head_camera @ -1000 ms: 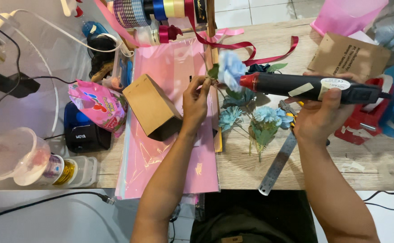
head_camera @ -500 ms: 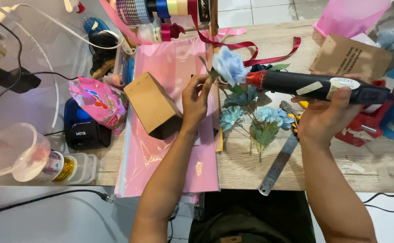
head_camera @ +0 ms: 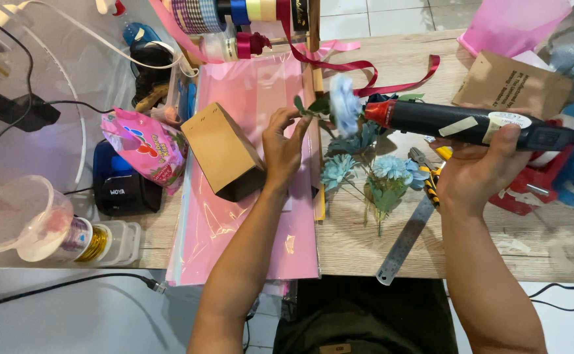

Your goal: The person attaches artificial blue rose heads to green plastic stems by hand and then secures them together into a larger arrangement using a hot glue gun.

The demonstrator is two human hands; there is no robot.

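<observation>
My left hand (head_camera: 283, 145) pinches the green stem of a pale blue artificial rose (head_camera: 344, 103), holding it sideways above the pink wrapping sheet (head_camera: 247, 216). My right hand (head_camera: 477, 172) grips a black glue gun (head_camera: 471, 123) whose red tip touches the rose head. A brown cardboard box (head_camera: 221, 151) lies on the pink sheet just left of my left hand. Several blue artificial flowers (head_camera: 366, 172) with green leaves lie on the wooden table (head_camera: 497, 246) below the rose.
A metal ruler (head_camera: 406, 241) and yellow-handled pliers (head_camera: 431, 172) lie near my right wrist. Ribbon spools (head_camera: 234, 10) and a dark red ribbon (head_camera: 392, 73) sit at the back. A pink snack bag (head_camera: 146, 147), black device (head_camera: 120, 190), plastic cup (head_camera: 11, 219) and brown envelope (head_camera: 513, 82) are around.
The rose head and the glue gun tip have stayed together while both hands shifted slightly; the rose now looks blurred, turning in my left fingers.
</observation>
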